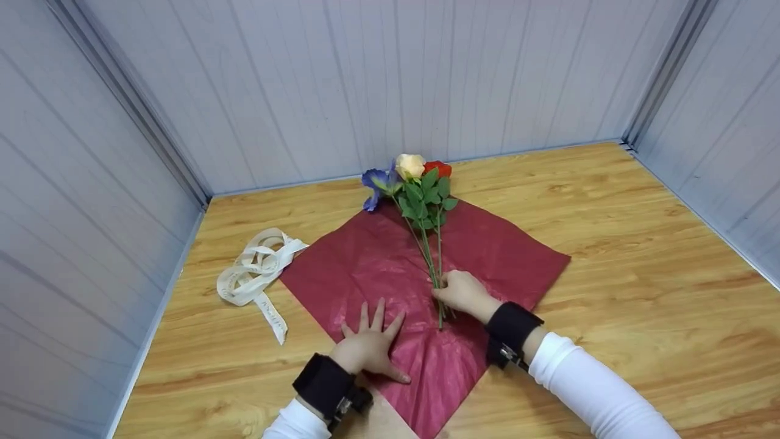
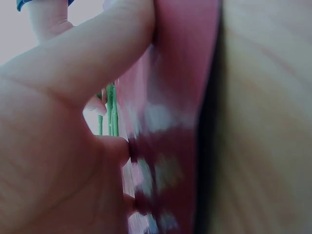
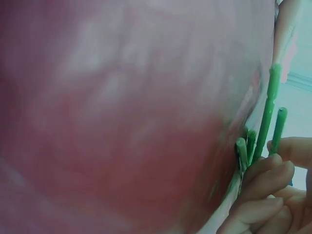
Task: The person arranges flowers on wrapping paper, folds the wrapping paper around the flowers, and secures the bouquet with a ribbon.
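Observation:
A sheet of dark red wrapping paper (image 1: 365, 262) lies cornerwise on the wooden table. Across it rests a small bunch of flowers with green stems (image 1: 426, 244): a blue-purple flower (image 1: 376, 183), a cream rose (image 1: 410, 166) and a red flower (image 1: 439, 168). My right hand (image 1: 466, 294) pinches the stems near their lower ends. In the right wrist view, green stem ends (image 3: 265, 117) stick out past the curled fingers (image 3: 268, 180). My left hand (image 1: 368, 347) presses on the paper, lower left of the stems, its fingers spread and straight.
A loosely coiled white ribbon (image 1: 259, 268) with printed lettering lies left of the paper. Pale panel walls (image 1: 390, 79) close off the back and both sides of the wooden table (image 1: 640, 256). Bare wood shows to the right of the paper.

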A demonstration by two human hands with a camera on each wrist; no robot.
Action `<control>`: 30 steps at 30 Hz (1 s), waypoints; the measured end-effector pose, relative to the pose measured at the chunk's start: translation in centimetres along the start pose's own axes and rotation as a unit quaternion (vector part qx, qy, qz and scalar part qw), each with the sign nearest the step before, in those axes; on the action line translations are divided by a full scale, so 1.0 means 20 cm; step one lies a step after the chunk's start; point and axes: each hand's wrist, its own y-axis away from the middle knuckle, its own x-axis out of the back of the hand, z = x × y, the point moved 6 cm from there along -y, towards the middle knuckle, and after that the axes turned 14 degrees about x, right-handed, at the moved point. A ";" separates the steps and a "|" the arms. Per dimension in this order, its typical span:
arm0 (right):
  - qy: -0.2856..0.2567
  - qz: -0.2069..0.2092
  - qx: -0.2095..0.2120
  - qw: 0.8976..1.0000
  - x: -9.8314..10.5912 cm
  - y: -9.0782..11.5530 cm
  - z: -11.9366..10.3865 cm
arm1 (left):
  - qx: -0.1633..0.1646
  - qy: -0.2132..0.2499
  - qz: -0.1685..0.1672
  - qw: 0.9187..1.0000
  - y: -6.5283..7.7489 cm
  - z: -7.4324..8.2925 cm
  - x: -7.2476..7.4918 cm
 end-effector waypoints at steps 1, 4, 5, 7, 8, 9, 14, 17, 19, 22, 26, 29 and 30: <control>0.001 -0.002 -0.002 1.000 0.00 0.00 0.00 | -0.001 0.001 0.000 1.000 0.00 0.00 0.00; -0.002 -0.009 -0.008 1.000 0.00 0.01 0.01 | -0.002 0.004 0.000 1.000 0.00 0.00 0.00; 0.000 -0.010 -0.010 1.000 0.01 0.01 0.01 | -0.002 0.005 0.000 1.000 0.00 0.00 -0.01; 0.000 -0.010 -0.010 1.000 0.02 0.03 0.02 | -0.002 0.004 -0.001 1.000 0.00 0.00 -0.01; -0.003 -0.011 -0.010 1.000 0.02 0.03 0.02 | -0.001 0.003 0.000 1.000 0.00 0.00 -0.01; -0.004 -0.011 -0.008 1.000 0.03 0.04 0.02 | 0.000 0.002 -0.001 1.000 0.00 0.00 -0.01; -0.034 -0.033 0.037 0.998 0.05 0.09 0.03 | 0.003 -0.001 -0.003 1.000 0.00 0.00 0.00; -0.012 -0.052 0.085 0.995 0.06 0.13 0.03 | 0.002 -0.001 -0.004 1.000 0.00 0.00 0.00; 0.021 -0.058 0.116 0.991 0.07 0.16 0.02 | 0.002 -0.003 -0.004 1.000 0.00 0.00 0.00; 0.066 -0.059 0.143 0.986 0.09 0.20 0.01 | 0.005 -0.006 -0.003 1.000 -0.01 0.00 0.01; 0.095 -0.058 0.164 0.980 0.09 0.24 0.00 | 0.005 -0.004 -0.007 1.000 -0.01 0.00 0.01; 0.100 -0.071 0.200 0.972 0.08 0.28 0.00 | 0.003 -0.002 -0.009 1.000 -0.01 0.00 0.00; 0.102 -0.078 0.216 0.968 0.08 0.29 -0.01 | 0.003 -0.001 -0.010 1.000 -0.01 0.00 0.00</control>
